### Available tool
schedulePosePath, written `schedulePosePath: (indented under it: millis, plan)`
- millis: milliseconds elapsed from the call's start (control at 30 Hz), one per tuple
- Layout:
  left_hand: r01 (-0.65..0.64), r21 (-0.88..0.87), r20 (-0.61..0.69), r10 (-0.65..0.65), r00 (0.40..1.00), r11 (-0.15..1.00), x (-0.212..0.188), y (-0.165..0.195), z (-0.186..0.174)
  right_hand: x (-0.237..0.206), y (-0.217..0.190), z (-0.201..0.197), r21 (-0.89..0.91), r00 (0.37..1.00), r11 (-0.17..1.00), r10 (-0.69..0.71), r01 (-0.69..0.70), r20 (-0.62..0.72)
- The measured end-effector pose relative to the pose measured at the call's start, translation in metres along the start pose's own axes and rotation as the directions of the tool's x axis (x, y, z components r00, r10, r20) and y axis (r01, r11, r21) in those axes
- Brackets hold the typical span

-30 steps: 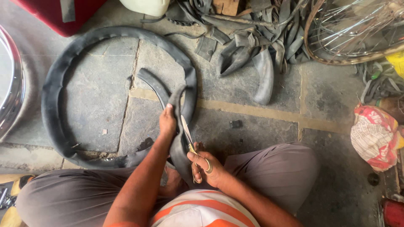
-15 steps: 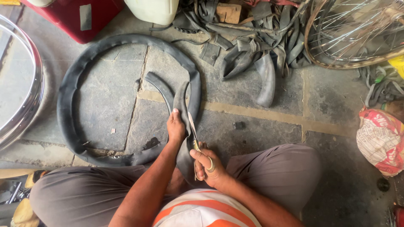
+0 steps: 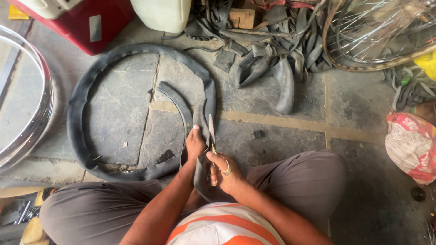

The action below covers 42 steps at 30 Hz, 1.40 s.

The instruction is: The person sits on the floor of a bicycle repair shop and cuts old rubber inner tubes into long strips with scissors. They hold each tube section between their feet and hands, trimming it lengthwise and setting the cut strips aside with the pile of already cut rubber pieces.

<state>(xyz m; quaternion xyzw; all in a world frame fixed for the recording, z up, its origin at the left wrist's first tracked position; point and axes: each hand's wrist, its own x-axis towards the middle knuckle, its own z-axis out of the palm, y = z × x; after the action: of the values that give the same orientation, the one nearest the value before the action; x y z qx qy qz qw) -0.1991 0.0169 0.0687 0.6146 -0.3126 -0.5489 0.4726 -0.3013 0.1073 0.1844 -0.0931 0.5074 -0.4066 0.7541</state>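
A black rubber inner tube lies in a big ring on the stone floor in front of me. One end of it comes up to my lap, split lengthwise into a narrow curling strip and a wider band. My left hand pinches the rubber just left of the cut. My right hand holds scissors by yellow handles, the blades pointing away from me into the tube. My knees in grey trousers frame both hands.
A chrome wheel rim lies at the left edge. A red box and a white canister stand at the top. Scrap rubber pieces are heaped top centre, a spoked wheel top right, a red-and-white bag on the right.
The view has tilted down slightly, so the floor things sit lower in frame. The scissors have advanced a little further along the tube, and my left hand keeps its grip beside them.
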Motion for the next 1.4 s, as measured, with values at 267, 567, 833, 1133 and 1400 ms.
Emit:
schedulePosePath:
  millis: [267, 567, 833, 1133, 1400]
  plan:
    - [0.015, 0.001, 0.011, -0.015, 1.0, 1.0, 0.002, 0.003, -0.005, -0.003, 0.011, -0.005, -0.074, 0.997, 0.995, -0.067, 0.069, 0.027]
    - [0.406, -0.294, 0.27, -0.332, 0.904, 0.865, -0.041, 0.038, -0.005, 0.012, -0.008, -0.006, 0.013, 0.999, 0.999, -0.045, 0.045, -0.03]
    - [0.448, -0.202, 0.199, -0.411, 0.89, 0.871, -0.032, 0.017, -0.011, 0.006, -0.009, -0.01, -0.13, 0.998, 0.99, -0.055, 0.051, -0.032]
    - [0.242, 0.02, 0.418, -0.228, 0.879, 0.97, 0.049, 0.076, -0.047, -0.009, -0.025, -0.008, -0.315, 0.981, 0.932, -0.147, 0.179, 0.122]
    - [0.141, -0.291, 0.452, 0.006, 0.892, 0.946, 0.091, 0.129, -0.012, -0.036, -0.032, 0.009, -0.317, 0.948, 0.921, -0.136, 0.228, 0.287]
